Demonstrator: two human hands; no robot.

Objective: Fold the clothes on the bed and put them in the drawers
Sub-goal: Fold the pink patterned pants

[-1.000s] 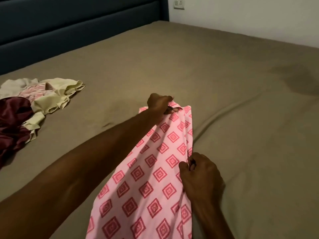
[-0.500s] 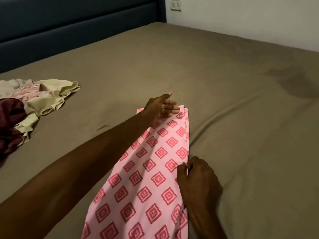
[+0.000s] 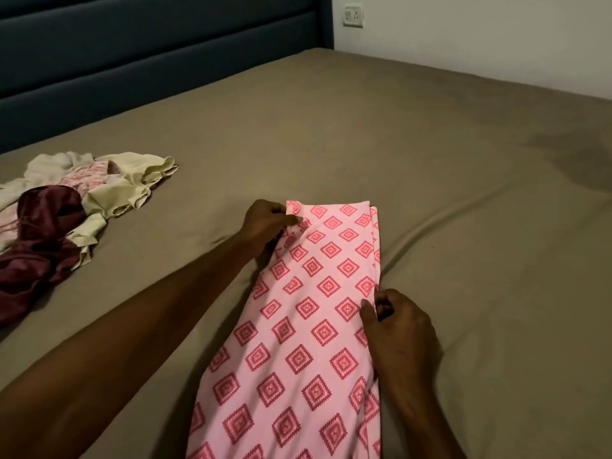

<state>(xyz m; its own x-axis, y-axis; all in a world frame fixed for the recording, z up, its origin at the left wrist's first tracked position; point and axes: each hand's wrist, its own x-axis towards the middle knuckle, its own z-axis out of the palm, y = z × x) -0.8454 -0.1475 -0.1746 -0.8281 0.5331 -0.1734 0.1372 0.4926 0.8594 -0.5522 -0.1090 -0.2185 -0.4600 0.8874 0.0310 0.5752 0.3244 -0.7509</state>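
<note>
A bed [image 3: 331, 134] covered in a taut olive-brown sheet is filling the view, with a dark blue padded headboard [image 3: 149, 54] running along the 10 to 12 o'clock edge and a white wall [image 3: 496, 38] carrying a socket plate [image 3: 353, 16] at 1 o'clock. A darker patch is showing on the sheet toward 2 o'clock.

At 9 o'clock a loose pile of clothes [image 3: 66, 210] is lying crumpled: cream pieces, a pink-patterned one and a maroon one, well apart from the hands.

Nothing is lying between the pile and the work in the middle. There, a pink garment [image 3: 314, 326] printed with red diamonds is lying flat in a long folded strip, stretching from the centre down to 6 o'clock.

The left hand [image 3: 265, 223] is reaching to the strip's far left corner, fingers curled and pinching the fabric edge. The right hand [image 3: 397, 326] is resting at the strip's right edge, thumb and fingers closing together on the layered fold there.
</note>
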